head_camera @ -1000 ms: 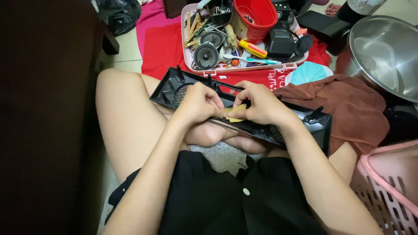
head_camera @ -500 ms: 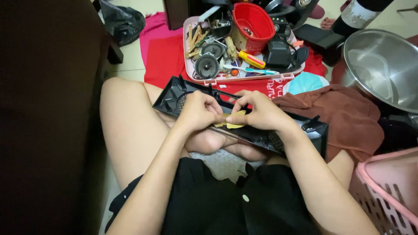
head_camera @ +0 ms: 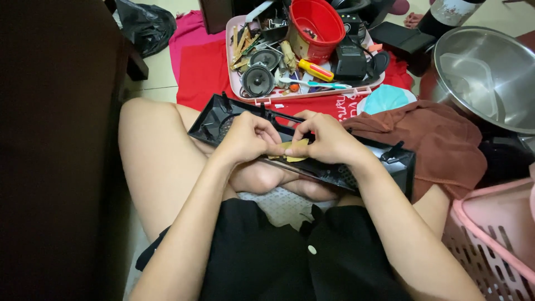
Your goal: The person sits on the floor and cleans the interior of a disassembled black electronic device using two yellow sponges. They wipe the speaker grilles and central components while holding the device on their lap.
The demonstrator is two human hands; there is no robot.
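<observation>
A long black plastic housing [head_camera: 223, 120] lies across my crossed legs. Over its middle, my left hand [head_camera: 245, 136] and my right hand [head_camera: 326, 139] meet, both pinching a small flat tan piece [head_camera: 292, 149], perhaps a little circuit board. The fingertips of both hands hide most of that piece. I cannot tell whether it is fixed to the housing.
A pink tray [head_camera: 312, 93] ahead holds a round speaker [head_camera: 258, 79], a yellow-handled screwdriver [head_camera: 315, 70], a red bucket [head_camera: 316, 22] and several parts. A steel bowl [head_camera: 485, 75] and brown cloth [head_camera: 440, 139] lie right. A pink basket [head_camera: 493, 245] stands near right, dark furniture [head_camera: 56, 139] left.
The view has tilted a little, so the tray sits higher in the picture. Both hands stay together on the small tan piece over the housing, with only slight finger shifts.
</observation>
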